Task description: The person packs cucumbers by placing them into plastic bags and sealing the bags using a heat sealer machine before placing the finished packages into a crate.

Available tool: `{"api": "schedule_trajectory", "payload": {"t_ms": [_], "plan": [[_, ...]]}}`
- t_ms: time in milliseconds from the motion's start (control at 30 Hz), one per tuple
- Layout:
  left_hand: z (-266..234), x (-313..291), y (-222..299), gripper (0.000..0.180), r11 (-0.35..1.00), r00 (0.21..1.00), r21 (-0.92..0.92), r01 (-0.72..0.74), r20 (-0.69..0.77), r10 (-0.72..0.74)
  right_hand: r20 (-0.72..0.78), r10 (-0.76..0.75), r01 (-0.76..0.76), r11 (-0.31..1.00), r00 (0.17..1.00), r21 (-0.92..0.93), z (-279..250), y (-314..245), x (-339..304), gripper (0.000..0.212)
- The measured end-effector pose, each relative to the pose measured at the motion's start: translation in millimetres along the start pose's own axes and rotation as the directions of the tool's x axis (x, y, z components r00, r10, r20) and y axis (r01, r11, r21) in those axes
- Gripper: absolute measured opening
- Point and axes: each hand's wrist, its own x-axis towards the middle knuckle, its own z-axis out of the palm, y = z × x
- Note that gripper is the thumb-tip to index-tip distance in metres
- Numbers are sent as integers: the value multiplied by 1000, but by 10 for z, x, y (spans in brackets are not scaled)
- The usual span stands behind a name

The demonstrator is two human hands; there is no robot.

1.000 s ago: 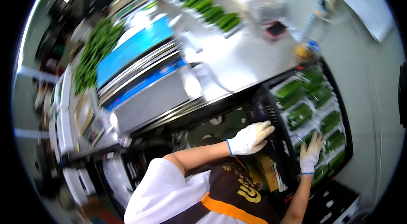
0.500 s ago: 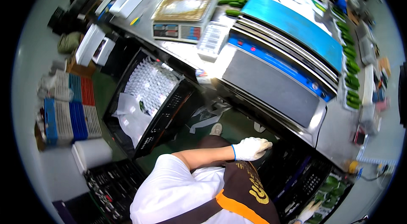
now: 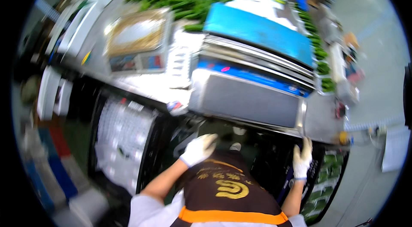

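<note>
My left hand [image 3: 198, 149], in a white glove, hangs loosely curled and holds nothing, just below the front edge of the steel sealing machine [image 3: 249, 98]; my right hand [image 3: 302, 158], gloved too, reaches up with fingers spread, fingertips touching the machine's lower right edge. A black crate [image 3: 330, 184] of packed green vegetables sits just beside that right hand; a scale [image 3: 137, 40] stands on the table to the machine's left.
</note>
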Motion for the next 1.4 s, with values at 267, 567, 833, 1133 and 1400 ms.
{"api": "schedule_trajectory", "payload": {"t_ms": [267, 567, 833, 1133, 1400], "plan": [[-172, 475, 549, 31, 972, 988, -206, 115, -75, -133, -18, 109, -102, 968, 994, 231, -255, 284, 946, 44], [273, 1766, 1925, 23, 968, 985, -181, -171, -23, 169, 227, -43, 82, 983, 973, -163, -270, 2331, 2647, 71], [941, 2729, 2670, 27, 923, 918, -150, -354, 135, 374, 541, -291, 530, 767, 789, -361, 220, 2762, 3682, 85], [2001, 3344, 2610, 42, 818, 957, -533, 216, 281, -70, 458, -302, 430, 879, 836, -205, 252, 2365, 3001, 78], [2864, 3819, 2384, 93, 875, 932, -323, 361, 86, -352, 283, -37, -16, 983, 958, 183, 191, 2614, 2544, 74]]}}
